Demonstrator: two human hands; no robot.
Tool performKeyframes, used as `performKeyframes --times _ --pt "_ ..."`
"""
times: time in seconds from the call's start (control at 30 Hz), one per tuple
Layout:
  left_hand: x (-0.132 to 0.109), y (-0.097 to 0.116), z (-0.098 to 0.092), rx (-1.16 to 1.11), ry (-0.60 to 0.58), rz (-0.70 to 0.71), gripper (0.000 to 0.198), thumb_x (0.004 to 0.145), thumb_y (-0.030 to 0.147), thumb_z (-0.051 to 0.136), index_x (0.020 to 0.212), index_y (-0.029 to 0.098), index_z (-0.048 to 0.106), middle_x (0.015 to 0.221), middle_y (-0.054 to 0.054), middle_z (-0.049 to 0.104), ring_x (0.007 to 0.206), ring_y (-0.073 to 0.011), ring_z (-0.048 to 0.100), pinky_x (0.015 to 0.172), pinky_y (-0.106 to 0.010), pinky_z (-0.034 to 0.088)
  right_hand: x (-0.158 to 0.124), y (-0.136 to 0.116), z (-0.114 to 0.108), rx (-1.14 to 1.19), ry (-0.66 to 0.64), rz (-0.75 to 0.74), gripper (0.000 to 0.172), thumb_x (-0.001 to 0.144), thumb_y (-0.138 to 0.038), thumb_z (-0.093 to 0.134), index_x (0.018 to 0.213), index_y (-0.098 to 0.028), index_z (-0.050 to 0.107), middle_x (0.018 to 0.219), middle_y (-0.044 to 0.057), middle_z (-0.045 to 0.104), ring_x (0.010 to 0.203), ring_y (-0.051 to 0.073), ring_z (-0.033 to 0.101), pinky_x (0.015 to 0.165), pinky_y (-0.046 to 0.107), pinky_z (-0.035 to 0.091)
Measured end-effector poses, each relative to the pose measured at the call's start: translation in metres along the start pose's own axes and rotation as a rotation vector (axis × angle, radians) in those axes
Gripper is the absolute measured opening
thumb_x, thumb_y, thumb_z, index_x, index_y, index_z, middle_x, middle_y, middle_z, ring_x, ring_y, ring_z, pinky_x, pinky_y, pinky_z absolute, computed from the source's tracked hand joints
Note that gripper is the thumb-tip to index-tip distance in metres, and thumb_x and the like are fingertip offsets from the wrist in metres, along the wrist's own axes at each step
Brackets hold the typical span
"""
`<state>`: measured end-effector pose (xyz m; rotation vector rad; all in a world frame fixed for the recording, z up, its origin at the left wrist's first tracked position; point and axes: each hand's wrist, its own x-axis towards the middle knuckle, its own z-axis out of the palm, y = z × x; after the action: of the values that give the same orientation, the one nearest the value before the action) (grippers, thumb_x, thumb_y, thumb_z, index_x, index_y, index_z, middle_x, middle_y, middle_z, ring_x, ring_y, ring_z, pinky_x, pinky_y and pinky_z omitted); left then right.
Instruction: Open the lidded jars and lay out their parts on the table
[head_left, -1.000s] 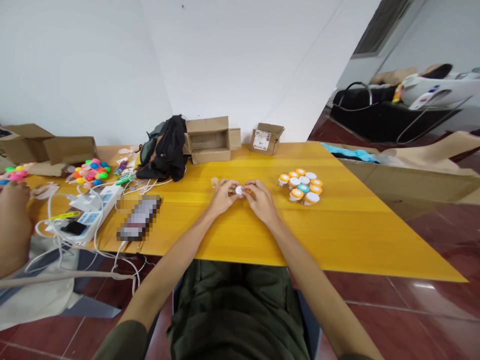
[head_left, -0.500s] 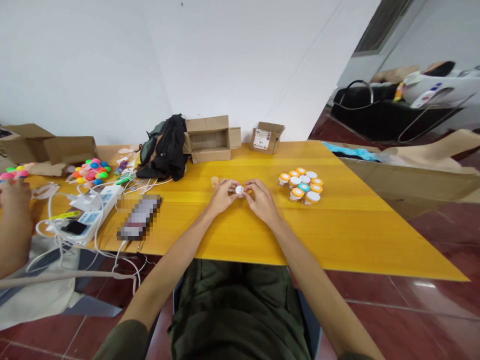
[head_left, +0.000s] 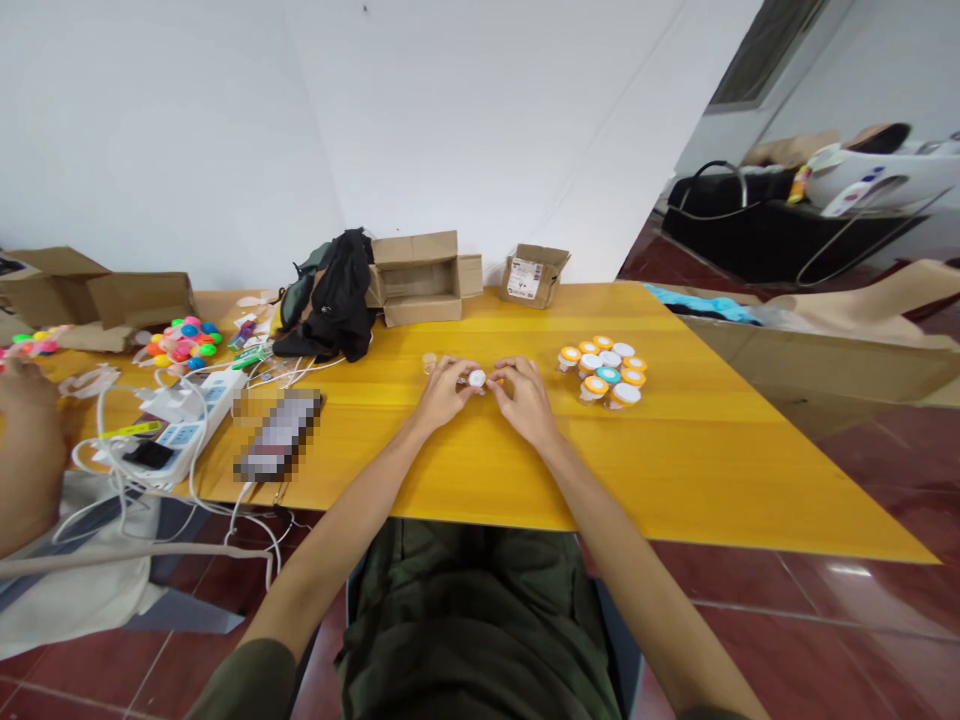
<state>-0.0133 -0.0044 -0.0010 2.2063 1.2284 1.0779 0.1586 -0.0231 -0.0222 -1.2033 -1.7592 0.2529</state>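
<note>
My left hand (head_left: 444, 390) grips a small container with a round white top (head_left: 476, 379) just above or on the yellow table; its body is mostly hidden by the fingers. Close by on the right, my right hand (head_left: 523, 398) has its thumb and fingers drawn together in a pinch, slightly apart from the white top. Whether anything small is in that pinch, I cannot make out. Behind my left hand stands a small clear cup (head_left: 429, 362). To the right, several small clear jars with orange, white and teal lids (head_left: 608, 375) form a tight cluster.
An open cardboard box (head_left: 417, 280) and a smaller box (head_left: 534, 275) stand at the wall. Left lie a black bag (head_left: 337, 300), a phone (head_left: 279, 437), a white power strip (head_left: 202, 425) with cables and colourful balls (head_left: 184, 345). Another person's hand (head_left: 26, 395) is at far left.
My right hand's fingertips have drawn slightly away from the white-topped container, which stays in my left hand. The other person's hand has shifted a little at far left.
</note>
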Motion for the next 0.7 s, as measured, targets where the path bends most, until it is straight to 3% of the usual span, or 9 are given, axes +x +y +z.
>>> performKeyframes --times 0.2,0.37,0.7 --pt "-0.0039 0.0031 0.0005 0.108 -0.082 0.120 0.028 0.081 0.016 0.071 0.107 0.027 0.068 0.097 -0.004 0.069 0.105 -0.0247 0.056 0.095 -0.041 0.045 0.0018 0.0012 0.0040 0.100 0.034 0.067 0.012 0.083 -0.028 0.061 0.075 -0.027 0.070 0.101 0.006 0.068 0.101 0.027 0.061 0.095 0.047 0.049" --pt "-0.0040 0.0030 0.0021 0.171 -0.076 0.184 0.025 0.083 0.014 0.068 0.105 0.026 0.068 0.095 -0.005 0.069 0.105 -0.0251 0.056 0.093 -0.039 0.043 0.0018 -0.0021 0.0051 0.153 0.057 0.122 0.012 0.080 -0.029 0.064 0.071 -0.026 0.071 0.098 0.006 0.071 0.098 0.025 0.063 0.091 0.045 0.051" --pt "-0.0038 0.0040 0.0037 0.189 -0.073 0.204 0.024 0.083 0.017 0.070 0.104 0.027 0.069 0.093 -0.005 0.069 0.103 -0.0256 0.056 0.092 -0.039 0.044 0.0018 -0.0020 0.0067 0.217 0.072 0.150 0.013 0.078 -0.033 0.065 0.069 -0.025 0.071 0.094 0.006 0.072 0.094 0.024 0.065 0.086 0.042 0.052"
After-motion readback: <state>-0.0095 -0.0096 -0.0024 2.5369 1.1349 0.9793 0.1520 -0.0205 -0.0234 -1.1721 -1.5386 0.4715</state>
